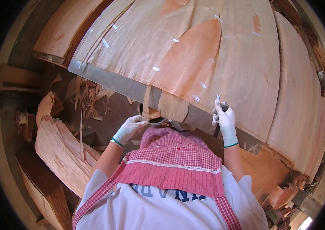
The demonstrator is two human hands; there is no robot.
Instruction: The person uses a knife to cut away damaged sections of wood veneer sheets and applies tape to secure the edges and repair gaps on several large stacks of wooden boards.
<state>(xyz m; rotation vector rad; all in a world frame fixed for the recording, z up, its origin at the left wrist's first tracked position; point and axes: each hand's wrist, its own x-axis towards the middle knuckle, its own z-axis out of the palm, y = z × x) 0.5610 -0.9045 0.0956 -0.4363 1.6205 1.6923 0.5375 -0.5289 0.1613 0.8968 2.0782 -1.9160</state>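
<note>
A broad wood veneer sheet [247, 76] lies before me, with small white tape pieces [156, 69] stuck on it. At its near edge my left hand [131, 129] is closed, in a white glove, the fingertips pinching the lower end of a narrow veneer strip [146, 101]. Behind that strip a dark round ring [157, 120] shows partly. My right hand [227, 119], gloved too, is closed around a dark slim tool [217, 131]; its kind is hidden by the fingers. A white tape strip [217, 99] sticks out at its fingertips, over the sheet's near edge.
A wider veneer flap [173, 107] hangs over the dark table edge [108, 81]. Veneer scraps [87, 96] lie beyond my left hand. Curled veneer sheets [64, 147] rest at the left. Further veneer stacks stand at the far left [66, 28] and right [298, 92].
</note>
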